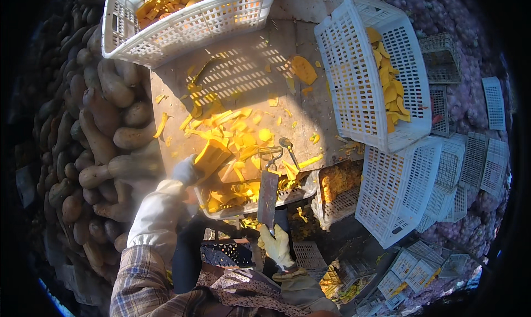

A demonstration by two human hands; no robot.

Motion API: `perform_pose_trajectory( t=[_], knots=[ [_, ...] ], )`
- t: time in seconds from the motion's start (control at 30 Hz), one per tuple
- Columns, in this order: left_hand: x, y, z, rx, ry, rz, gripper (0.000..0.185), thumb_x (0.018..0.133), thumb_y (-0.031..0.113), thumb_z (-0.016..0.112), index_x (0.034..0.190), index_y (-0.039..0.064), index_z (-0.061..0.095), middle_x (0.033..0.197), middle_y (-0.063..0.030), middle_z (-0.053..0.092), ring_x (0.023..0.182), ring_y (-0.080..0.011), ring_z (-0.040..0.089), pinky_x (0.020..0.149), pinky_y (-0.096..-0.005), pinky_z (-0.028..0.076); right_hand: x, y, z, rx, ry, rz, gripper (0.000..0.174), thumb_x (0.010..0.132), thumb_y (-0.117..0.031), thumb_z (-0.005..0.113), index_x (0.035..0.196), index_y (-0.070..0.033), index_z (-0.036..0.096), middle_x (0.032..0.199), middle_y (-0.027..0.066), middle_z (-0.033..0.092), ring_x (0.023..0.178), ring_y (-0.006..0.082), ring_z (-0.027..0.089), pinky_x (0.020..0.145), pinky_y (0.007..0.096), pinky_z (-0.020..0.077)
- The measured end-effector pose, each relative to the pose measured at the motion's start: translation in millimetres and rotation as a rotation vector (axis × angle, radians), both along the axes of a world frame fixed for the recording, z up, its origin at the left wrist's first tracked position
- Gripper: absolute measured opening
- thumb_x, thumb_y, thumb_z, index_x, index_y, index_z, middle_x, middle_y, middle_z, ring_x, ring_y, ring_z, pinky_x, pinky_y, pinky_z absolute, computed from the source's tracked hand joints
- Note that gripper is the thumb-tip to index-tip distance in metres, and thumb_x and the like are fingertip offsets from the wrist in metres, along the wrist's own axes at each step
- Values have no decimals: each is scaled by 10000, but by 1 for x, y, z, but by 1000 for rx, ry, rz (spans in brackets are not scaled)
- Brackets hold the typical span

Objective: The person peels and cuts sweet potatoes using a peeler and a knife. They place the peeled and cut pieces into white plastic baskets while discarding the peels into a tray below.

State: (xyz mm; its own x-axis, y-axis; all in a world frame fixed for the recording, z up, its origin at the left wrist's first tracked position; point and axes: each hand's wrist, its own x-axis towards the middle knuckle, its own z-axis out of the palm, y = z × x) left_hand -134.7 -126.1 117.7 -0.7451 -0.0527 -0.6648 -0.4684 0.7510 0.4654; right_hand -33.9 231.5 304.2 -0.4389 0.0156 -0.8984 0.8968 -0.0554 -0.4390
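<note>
My left hand (186, 171), in a pale glove, grips a peeled orange squash chunk (212, 156) at the near left of the board. In my right hand (275, 244), also gloved, is the handle of a cleaver (267, 196). Its broad, stained blade points away from me and is apart from the chunk. Yellow peel strips and scraps (238, 139) lie heaped beyond the chunk. Among them rest a metal hand tool (289, 149), perhaps a peeler, and a curved metal piece (272, 161). Below the board's near edge, a white crate (244, 212) holds more trimmings.
A wooden work board (174, 91) carries a cut squash slab (304, 70). White slotted crates of orange pieces stand at the far side (199, 41) and right (352, 80). Whole squashes (99, 138) are piled left. Stacked crates (398, 192) and purple-skinned bulbs (464, 105) lie right.
</note>
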Motion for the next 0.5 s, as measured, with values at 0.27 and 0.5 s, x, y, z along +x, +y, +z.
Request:
perform_pose_trajectory(
  t=[0.27, 0.5],
  knots=[
    [18, 18, -45, 768, -355, 444, 407, 879, 125, 795, 1271, 70, 700, 1110, -56, 758, 913, -205, 706, 749, -370, 572, -17, 7, 9, 58, 6, -76, 202, 1021, -242, 696, 986, -57, 623, 685, 2, 598, 555, 85, 556, 498, 252, 430],
    [-38, 160, 114, 1098, -67, 153, 398, 935, 180, 801, 1293, 64, 669, 1076, -56, 720, 858, -167, 676, 675, -311, 560, -43, 43, 15, 63, 258, -232, 266, 1043, -300, 677, 1008, -43, 613, 704, 20, 609, 604, 119, 583, 561, 274, 451]
  ],
)
